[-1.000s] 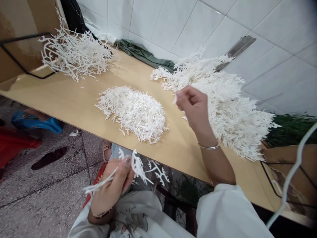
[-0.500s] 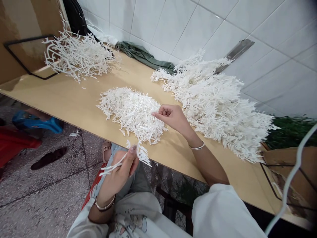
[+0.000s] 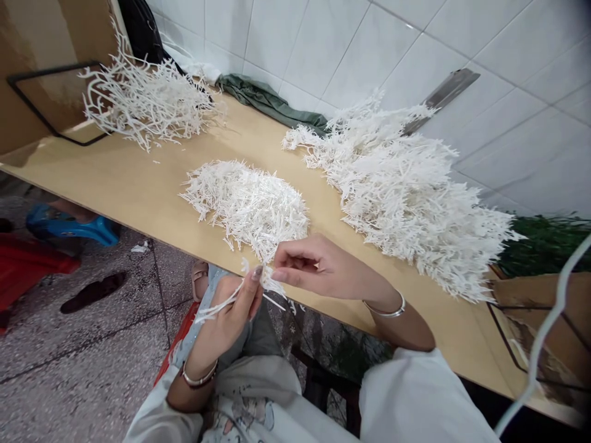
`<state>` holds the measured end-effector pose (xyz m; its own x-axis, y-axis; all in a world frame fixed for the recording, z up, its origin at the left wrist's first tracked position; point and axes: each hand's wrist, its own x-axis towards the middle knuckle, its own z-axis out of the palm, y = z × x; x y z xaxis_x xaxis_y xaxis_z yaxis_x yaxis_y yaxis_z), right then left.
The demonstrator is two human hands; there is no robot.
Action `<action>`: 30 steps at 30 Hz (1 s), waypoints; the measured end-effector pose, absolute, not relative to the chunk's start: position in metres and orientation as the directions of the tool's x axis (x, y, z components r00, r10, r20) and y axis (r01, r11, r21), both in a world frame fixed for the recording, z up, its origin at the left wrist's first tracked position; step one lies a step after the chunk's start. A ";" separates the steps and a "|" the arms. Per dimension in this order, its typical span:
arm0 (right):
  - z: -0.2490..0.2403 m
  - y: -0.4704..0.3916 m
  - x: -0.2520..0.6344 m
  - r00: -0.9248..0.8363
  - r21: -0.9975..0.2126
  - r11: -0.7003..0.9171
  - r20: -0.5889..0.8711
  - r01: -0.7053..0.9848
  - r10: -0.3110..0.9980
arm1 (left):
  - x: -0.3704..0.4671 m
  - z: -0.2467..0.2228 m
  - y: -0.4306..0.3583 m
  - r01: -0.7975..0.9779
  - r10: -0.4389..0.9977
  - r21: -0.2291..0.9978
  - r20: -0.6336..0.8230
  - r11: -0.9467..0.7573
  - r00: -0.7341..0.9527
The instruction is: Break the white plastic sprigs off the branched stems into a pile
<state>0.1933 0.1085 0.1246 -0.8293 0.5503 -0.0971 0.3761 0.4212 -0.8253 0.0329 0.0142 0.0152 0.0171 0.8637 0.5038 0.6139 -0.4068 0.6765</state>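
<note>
My left hand point(image 3: 226, 323) is closed in a pinch around a white branched plastic sprig point(image 3: 220, 306), just off the table's front edge. Its thin stems stick out to the left and its forked tips to the right of my thumb. My right hand point(image 3: 325, 269) has thumb and fingers pinched together at those tips; whatever lies between them is too small to make out. Just beyond both hands, a pile of small white plastic pieces point(image 3: 247, 200) lies on the table.
A large heap of white branched sprigs point(image 3: 410, 197) lies to the right against the tiled wall point(image 3: 351, 49). Longer white stems point(image 3: 148, 104) are piled at the far left, beside a black metal frame point(image 3: 34, 114). A green cloth point(image 3: 263, 98) lies along the wall. A white cable point(image 3: 549, 326) hangs at the right.
My right hand has moved from the small pieces' pile down toward me, to the sprig's tips by my left hand. My left hand stays nearly in place, still holding the sprig.
</note>
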 end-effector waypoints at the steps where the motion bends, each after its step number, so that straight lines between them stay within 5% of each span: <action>1: 0.125 0.108 0.194 -0.836 -0.831 0.416 -0.101 0.369 0.539 | 0.033 0.017 0.015 0.611 0.858 0.673 0.512 -0.416 0.020; 8: 0.134 0.097 0.193 -0.828 -0.725 0.559 -0.026 0.402 0.560 | 0.036 0.032 0.019 0.440 0.926 0.829 0.377 -0.345 0.015; 13: 0.143 0.115 0.204 -0.831 -0.913 0.362 0.048 0.189 0.554 | 0.035 0.044 0.000 0.283 0.915 0.870 0.382 -0.403 0.129; 16: 0.151 0.132 0.221 -0.618 -0.915 0.392 0.253 0.097 0.744 | 0.031 0.051 -0.014 0.134 0.846 0.847 0.475 -0.514 0.243; 19: 0.156 0.146 0.234 -0.390 -0.765 0.530 0.390 0.367 0.834 | 0.028 0.052 -0.018 0.018 0.812 0.845 0.507 -0.534 0.290; 24: 0.142 0.162 0.229 -0.627 -0.659 0.481 0.019 0.578 0.779 | 0.027 0.042 -0.012 0.156 0.895 0.892 0.389 -0.425 0.216; 30: 0.118 0.172 0.211 -0.622 -0.672 0.418 -0.080 0.611 0.779 | 0.025 0.039 -0.013 0.220 0.917 0.895 0.352 -0.388 0.187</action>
<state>0.2114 0.1721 0.1183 -0.6215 0.7793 -0.0800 0.6111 0.4184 -0.6719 0.0249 -0.0126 0.0385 0.1874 0.9172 0.3516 0.2197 -0.3880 0.8951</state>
